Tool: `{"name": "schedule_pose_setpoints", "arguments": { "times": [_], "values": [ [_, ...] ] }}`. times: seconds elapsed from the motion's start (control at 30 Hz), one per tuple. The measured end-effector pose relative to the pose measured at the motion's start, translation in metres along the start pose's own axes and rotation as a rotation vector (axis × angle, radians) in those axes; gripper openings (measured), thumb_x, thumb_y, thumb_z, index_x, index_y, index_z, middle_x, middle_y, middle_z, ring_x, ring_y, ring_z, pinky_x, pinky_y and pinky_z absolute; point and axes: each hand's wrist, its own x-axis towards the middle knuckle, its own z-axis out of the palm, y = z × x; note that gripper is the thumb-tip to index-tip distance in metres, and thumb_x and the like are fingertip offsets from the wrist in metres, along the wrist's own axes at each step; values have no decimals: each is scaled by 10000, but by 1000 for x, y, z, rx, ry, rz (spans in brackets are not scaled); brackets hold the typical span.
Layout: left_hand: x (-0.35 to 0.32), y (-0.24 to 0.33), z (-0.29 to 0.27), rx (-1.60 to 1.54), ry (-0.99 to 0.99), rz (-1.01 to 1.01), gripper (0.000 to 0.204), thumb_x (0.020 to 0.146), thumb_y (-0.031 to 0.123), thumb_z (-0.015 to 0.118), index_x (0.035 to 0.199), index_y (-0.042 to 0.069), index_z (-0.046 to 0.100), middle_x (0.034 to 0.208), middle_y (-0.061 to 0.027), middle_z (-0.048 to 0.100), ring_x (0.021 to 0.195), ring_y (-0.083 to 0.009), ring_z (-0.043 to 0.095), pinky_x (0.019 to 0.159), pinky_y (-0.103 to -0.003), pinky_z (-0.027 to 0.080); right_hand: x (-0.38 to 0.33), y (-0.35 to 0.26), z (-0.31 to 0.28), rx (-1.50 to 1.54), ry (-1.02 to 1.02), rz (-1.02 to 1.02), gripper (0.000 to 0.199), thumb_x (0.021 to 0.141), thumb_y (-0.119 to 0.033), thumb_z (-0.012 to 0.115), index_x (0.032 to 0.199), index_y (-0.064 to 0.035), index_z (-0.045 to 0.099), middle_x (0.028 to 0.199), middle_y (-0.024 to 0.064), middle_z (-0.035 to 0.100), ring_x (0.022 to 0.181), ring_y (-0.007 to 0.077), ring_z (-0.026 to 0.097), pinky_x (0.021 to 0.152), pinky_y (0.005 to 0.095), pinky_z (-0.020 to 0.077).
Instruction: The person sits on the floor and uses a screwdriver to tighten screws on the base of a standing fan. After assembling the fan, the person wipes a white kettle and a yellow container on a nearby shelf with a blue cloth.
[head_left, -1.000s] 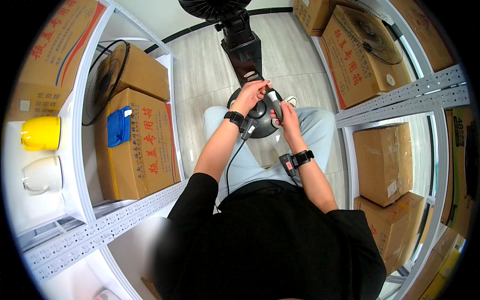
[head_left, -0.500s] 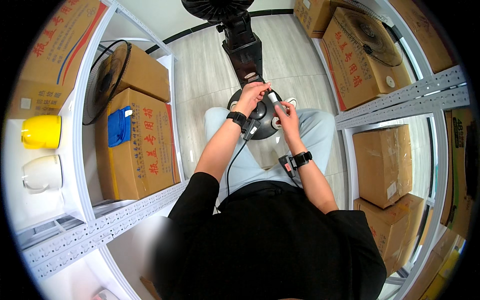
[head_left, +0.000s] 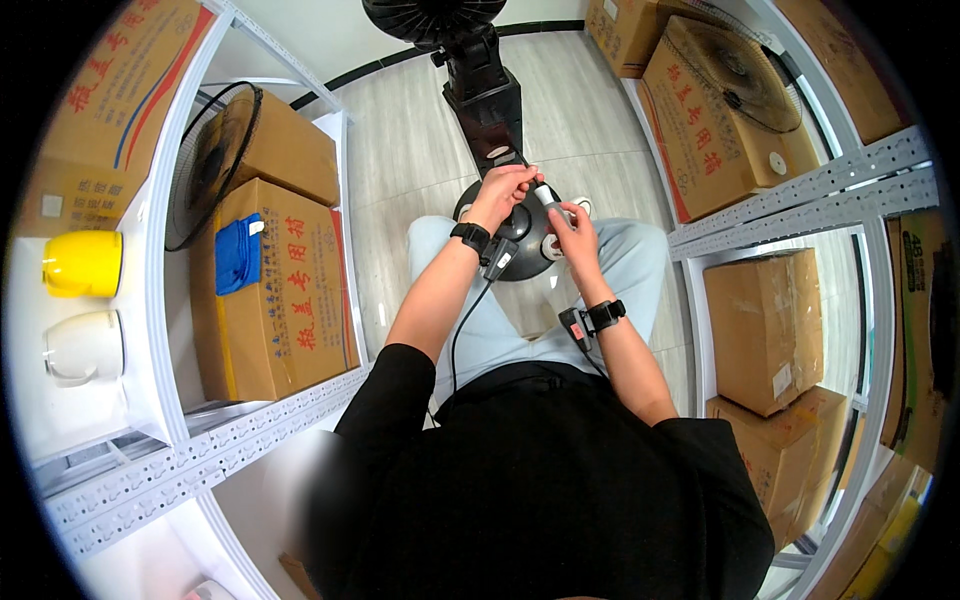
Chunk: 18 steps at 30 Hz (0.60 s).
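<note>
While we sit over the black pedestal fan (head_left: 478,70) | left hand (head_left: 505,190) grips its pole just above the round base (head_left: 520,245) | right hand (head_left: 572,225) pinches a small pale-tipped tool (head_left: 543,194).

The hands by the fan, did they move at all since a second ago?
Hardly. Both hands stayed together over the fan's round base: the left hand and the right hand keep holding a small grey tool between them. Nothing was let go. The boxes on the shelves did not move.
</note>
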Motion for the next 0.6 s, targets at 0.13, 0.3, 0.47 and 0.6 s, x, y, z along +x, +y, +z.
{"name": "schedule_pose_setpoints", "arguments": {
  "times": [0.13,0.3,0.47,0.6],
  "values": [
    [0,-1,-3,-126,-15,-19,107,893,125,629,903,20,641,852,-36,663,626,-42,472,507,-179,341,4,-10,-11,352,-181,314,327,938,-303,579,1141,-50,538,929,42,614,720,105,621,568,219,444],
    [-7,-3,-21,-161,24,-41,213,894,-9,522,1095,-63,563,1021,-152,633,830,-164,590,667,-242,475,0,-6,-1,201,-125,184,400,906,-310,631,1184,-41,527,884,25,610,735,93,610,577,214,439],
    [-38,15,-34,-84,-1,-51,343,884,-104,440,1227,-109,457,1212,-243,544,1100,-305,579,961,-336,493,3,7,0,58,-47,15,388,883,-350,657,1114,-57,549,859,21,622,709,80,602,532,212,436],
    [-63,25,-71,63,-101,-51,295,939,14,495,1212,-94,462,1190,-218,563,1092,-270,588,976,-320,488,1,-9,-5,324,-175,287,370,925,-390,586,1101,-66,553,856,27,632,716,79,610,519,204,420]
  ]
}}
